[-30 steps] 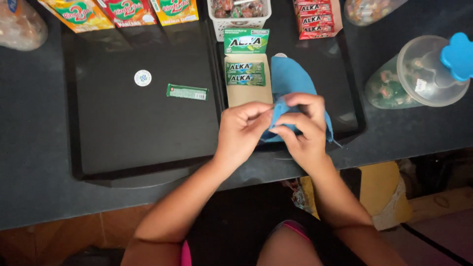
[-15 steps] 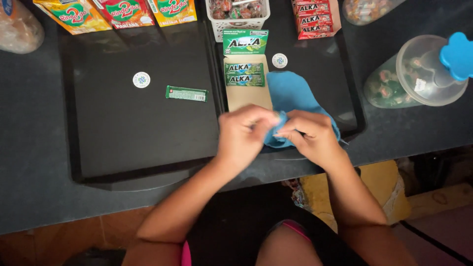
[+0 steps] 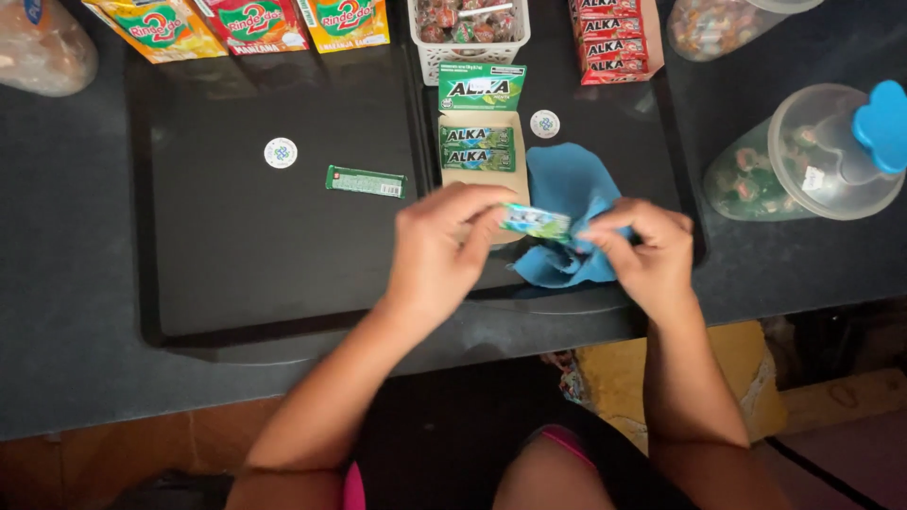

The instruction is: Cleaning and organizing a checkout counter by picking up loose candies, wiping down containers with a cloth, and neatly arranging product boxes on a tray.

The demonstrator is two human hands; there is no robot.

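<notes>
My left hand [image 3: 439, 250] pinches a small green gum pack [image 3: 536, 223] by its left end, just above the black tray [image 3: 236, 236]. At the pack's right end is my right hand [image 3: 647, 253], which holds a blue cloth [image 3: 565, 184] bunched against it. The cloth trails back over the tray. Just behind the hands lies an open tan carton [image 3: 480, 142] with two green gum packs inside and a green flap standing up. Another green gum pack [image 3: 366, 181] lies alone on the tray to the left.
Orange, red and yellow drink sachets [image 3: 248, 21] line the back left. A white basket of sweets [image 3: 468, 26], red packs [image 3: 614, 38] and a clear jar with a blue lid [image 3: 822, 151] stand behind and right. Two round stickers [image 3: 281, 152] lie on the tray.
The hands have drawn apart and toward me; a green gum pack now shows between them, where before only the blue cloth was gripped.
</notes>
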